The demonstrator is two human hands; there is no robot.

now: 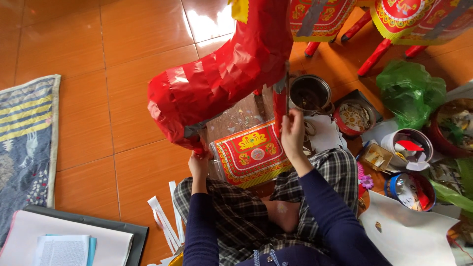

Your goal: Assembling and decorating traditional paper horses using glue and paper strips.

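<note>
A red paper animal figure (221,74) is held up in the centre of the frame, above the lap, its long axis running diagonally from the lower left, where its blunt end points, to the upper right, where it runs off the top edge. Its lower left end is gripped from below by the left hand (198,165), fingers closed on the paper. A thin dark stick (287,93), upright beside the figure's red leg, is pinched by the right hand (292,133). A red and gold patterned sheet (251,153) lies just below the figure, on the plaid-trousered lap. A metal pot (310,92) and several tins are seen at right, a green plastic bag (410,91) at upper right.
</note>
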